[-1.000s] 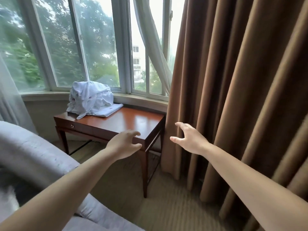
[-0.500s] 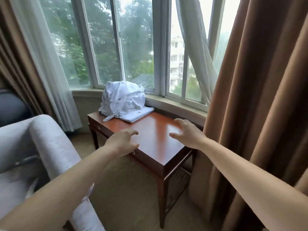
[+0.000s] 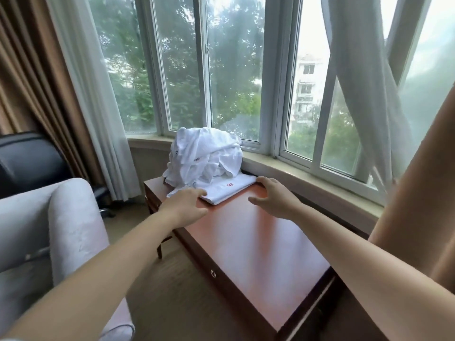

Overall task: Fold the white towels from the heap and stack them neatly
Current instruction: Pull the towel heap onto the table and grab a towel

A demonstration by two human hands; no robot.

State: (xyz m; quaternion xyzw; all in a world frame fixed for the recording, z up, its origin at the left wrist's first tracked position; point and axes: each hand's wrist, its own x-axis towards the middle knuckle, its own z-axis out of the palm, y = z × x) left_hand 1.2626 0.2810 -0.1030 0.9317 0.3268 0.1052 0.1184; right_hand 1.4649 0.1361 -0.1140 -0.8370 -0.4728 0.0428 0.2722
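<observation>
Finding: over the last second both arms have come forward from the near end of the bench (image 3: 258, 242) to its far end by the window, and the view has closed in with them. The left hand (image 3: 183, 205) now sits at the near corner of the folded towel (image 3: 227, 190), fingers loosely extended; whether the fingertips actually touch the cloth cannot be told at this sharpness. The right hand (image 3: 273, 198) hovers just beside the towel's right edge, fingers spread and gently curved. Neither hand has hold of anything.

Assessment: the approach looks complete and the first grasp has not been made. Work on the heap appears about to begin, or the folded piece is about to be shifted to free working room.

Location of task items: the heap of white towels (image 3: 205, 158) stands at the far end of the bench against the window sill (image 3: 307, 173), partly resting on the folded towel, which lies flat beneath its front.

Materials: the towels are thin white cloth, crumpled into a rounded mound with deep creases and small red and dark printed marks. The folded one is a flat rectangle with crisp edges. The bench is polished reddish-brown wood, smooth and reflective, with a drawer pull (image 3: 213, 274) on its side.
</observation>
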